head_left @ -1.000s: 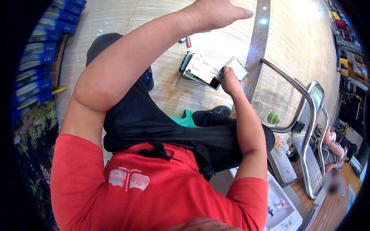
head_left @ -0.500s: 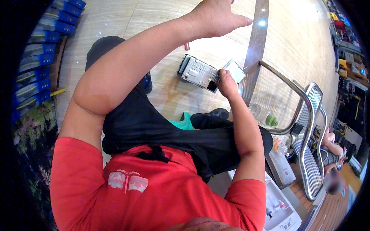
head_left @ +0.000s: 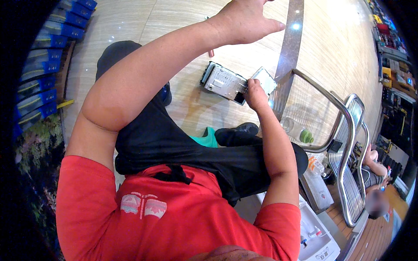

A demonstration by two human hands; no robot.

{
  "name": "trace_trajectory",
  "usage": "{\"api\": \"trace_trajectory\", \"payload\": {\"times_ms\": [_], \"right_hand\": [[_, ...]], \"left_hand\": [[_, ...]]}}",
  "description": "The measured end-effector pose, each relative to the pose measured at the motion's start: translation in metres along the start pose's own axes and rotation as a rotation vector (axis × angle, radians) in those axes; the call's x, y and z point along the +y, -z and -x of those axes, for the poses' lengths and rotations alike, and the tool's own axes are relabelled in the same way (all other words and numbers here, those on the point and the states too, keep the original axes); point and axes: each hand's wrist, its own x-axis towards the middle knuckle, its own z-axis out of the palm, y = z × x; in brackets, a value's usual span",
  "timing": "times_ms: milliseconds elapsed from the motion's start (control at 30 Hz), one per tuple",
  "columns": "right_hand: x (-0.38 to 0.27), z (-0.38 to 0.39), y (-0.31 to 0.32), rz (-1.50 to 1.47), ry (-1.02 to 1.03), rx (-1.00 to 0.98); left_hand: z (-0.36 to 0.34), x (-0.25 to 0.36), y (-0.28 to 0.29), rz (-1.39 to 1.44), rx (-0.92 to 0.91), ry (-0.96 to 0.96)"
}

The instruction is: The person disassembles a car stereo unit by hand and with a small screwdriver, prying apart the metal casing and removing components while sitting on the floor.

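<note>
My left hand is raised over the floor at the top edge, thumb stretched out and apart. Its other fingers are mostly cut off by the edge, and nothing shows in its grasp. Lower down, my right hand has its fingers bent over the right end of a metal-cased electronic unit. The unit lies on the floor, a black part at its left end and a dark opening near my fingers. A pale flat panel lies just beyond that hand. What sits under my fingertips is hidden.
A thin red item lies under my left forearm. At right stand a tubular metal bench and a clear bottle with a green cap. Blue boxes are stacked at left. A white basin-like unit is beside me; another person sits farther right.
My left hand and forearm have shifted very slightly downward, baring a small tip above the forearm. My right hand has barely moved on the unit.
</note>
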Motion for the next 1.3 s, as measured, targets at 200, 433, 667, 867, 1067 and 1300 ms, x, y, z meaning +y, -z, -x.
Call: {"api": "trace_trajectory", "payload": {"times_ms": [200,433,667,867,1067,1300], "right_hand": [[0.011,-0.001,-0.001,-0.025,0.007,-0.005],[0.011,0.001,0.006,-0.073,0.033,-0.004],[0.008,0.002,0.008,-0.118,0.03,-0.018],[0.014,-0.001,0.007,-0.136,0.032,0.023],[0.022,-0.006,0.003,-0.115,0.039,0.017],[0.031,-0.011,-0.001,-0.166,0.062,0.05]], "left_hand": [[-0.002,-0.001,-0.002,-0.008,0.003,-0.04],[-0.001,-0.002,-0.004,-0.021,0.011,-0.03],[-0.002,-0.002,-0.005,-0.006,-0.01,-0.024],[0.0,0.0,-0.004,-0.033,-0.01,-0.02],[0.001,0.004,0.0,-0.013,-0.037,0.025],[0.001,0.007,0.001,-0.017,-0.046,0.01]]}}
